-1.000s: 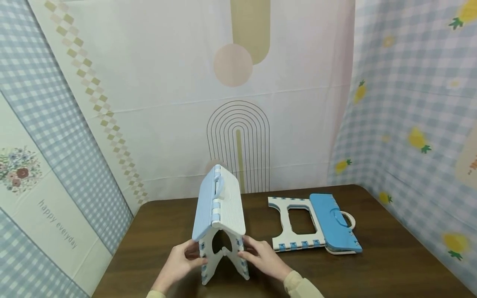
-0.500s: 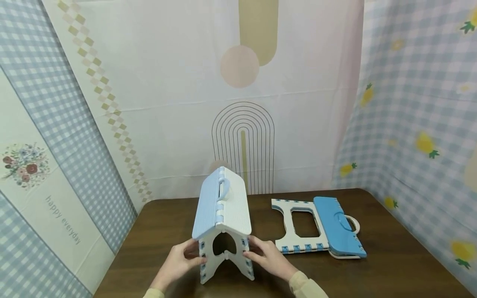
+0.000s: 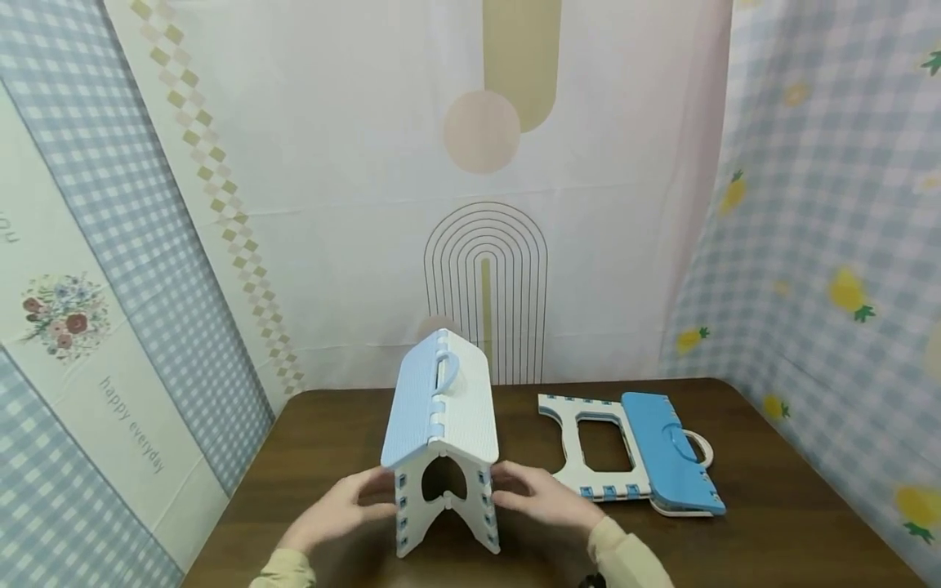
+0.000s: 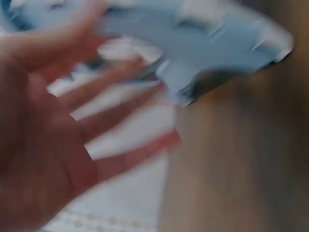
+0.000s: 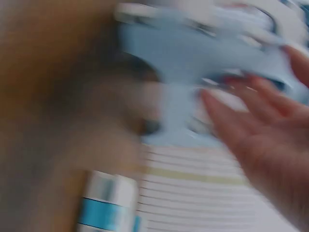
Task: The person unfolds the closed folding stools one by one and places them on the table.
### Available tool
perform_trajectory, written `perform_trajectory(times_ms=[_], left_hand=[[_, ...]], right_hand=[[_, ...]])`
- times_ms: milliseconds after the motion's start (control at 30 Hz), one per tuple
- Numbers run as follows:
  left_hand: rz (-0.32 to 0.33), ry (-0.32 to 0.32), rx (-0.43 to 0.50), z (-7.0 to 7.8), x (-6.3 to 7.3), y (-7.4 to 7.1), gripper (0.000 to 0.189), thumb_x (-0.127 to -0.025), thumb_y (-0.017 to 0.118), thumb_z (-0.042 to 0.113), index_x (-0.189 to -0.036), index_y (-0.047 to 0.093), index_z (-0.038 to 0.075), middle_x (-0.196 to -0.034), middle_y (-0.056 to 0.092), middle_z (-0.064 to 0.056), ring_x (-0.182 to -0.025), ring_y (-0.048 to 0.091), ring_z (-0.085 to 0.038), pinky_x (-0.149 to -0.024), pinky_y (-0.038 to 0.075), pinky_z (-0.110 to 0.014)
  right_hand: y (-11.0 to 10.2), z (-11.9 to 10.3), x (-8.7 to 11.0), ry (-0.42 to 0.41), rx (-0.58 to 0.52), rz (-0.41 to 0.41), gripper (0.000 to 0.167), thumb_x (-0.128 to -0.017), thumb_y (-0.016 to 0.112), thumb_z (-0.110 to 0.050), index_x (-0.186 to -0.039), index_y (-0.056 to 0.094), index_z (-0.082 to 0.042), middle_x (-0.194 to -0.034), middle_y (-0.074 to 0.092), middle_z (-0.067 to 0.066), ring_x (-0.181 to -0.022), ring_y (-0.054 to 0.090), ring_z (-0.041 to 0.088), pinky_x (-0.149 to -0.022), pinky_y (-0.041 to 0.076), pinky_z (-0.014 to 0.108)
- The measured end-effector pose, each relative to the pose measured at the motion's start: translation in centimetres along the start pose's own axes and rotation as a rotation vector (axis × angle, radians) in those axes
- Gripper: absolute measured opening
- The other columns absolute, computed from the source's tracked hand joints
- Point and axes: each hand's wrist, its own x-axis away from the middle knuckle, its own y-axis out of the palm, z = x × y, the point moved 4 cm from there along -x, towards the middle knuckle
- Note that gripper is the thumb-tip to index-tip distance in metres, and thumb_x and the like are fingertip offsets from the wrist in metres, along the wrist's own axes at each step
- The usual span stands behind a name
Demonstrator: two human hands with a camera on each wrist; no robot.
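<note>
Head view, half-folded stool (image 3: 441,429), "happy everyday" cloth (image 3: 136,408)

The head camera looks forward and down from farther back, while each wrist camera looks past the fingers (image 4: 135,157) from close up, and all three see the same stool (image 3: 469,400).

Upright stool (image 3: 470,400) on table (image 3: 323,445), between left hand (image 3: 341,508) and right hand (image 3: 542,495), flat stool (image 3: 665,457) to right, cloth (image 3: 345,253) behind
</note>
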Motion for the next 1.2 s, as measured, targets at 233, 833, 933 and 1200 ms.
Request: perform_trajectory(times_ms=[233,833,933,1200], left_hand=[[0.362,-0.110,-0.160,4.4,-1.4,-4.9,0.032,-0.096,0.057,0.010,-0.127,0.060,0.005,-0.127,0.064,-0.018,-0.119,0.059,-0.035,-0.102,0.047,-0.051],[0.447,-0.158,-0.014,10.0,-6.8,-0.5,0.050,-0.103,0.041,0.035,-0.148,0.041,0.011,-0.158,0.029,-0.019,-0.146,0.025,-0.044,-0.115,0.024,-0.064],[0.461,-0.178,-0.003,9.7,-6.5,-0.4,0.051,-0.103,0.042,0.038,-0.147,0.043,0.012,-0.158,0.030,-0.018,-0.146,0.025,-0.043,-0.116,0.024,-0.063],[0.455,-0.165,-0.029,10.0,-7.0,-0.4,0.051,-0.102,0.042,0.040,-0.147,0.043,0.014,-0.157,0.032,-0.015,-0.146,0.026,-0.041,-0.116,0.024,-0.062]], right_hand=[[-4.3,-4.9,-2.8,0.106,-0.014,0.346,0.041,-0.102,0.050,-0.026,-0.140,0.048,-0.012,-0.147,0.048,0.013,-0.134,0.046,0.037,-0.107,0.041,0.056],[-0.1,-11.7,-8.0,-0.097,0.137,0.538,0.055,-0.104,0.043,-0.026,-0.153,0.026,-0.006,-0.161,0.024,0.014,-0.148,0.026,0.033,-0.115,0.032,0.055],[0.0,-11.7,-7.7,-0.086,0.157,0.546,0.054,-0.104,0.042,-0.026,-0.153,0.027,-0.009,-0.161,0.026,0.011,-0.147,0.028,0.029,-0.115,0.033,0.052],[-1.0,-10.2,-7.2,-0.108,0.135,0.533,0.054,-0.104,0.044,-0.028,-0.154,0.027,-0.020,-0.161,0.026,0.001,-0.147,0.029,0.025,-0.116,0.032,0.050]])
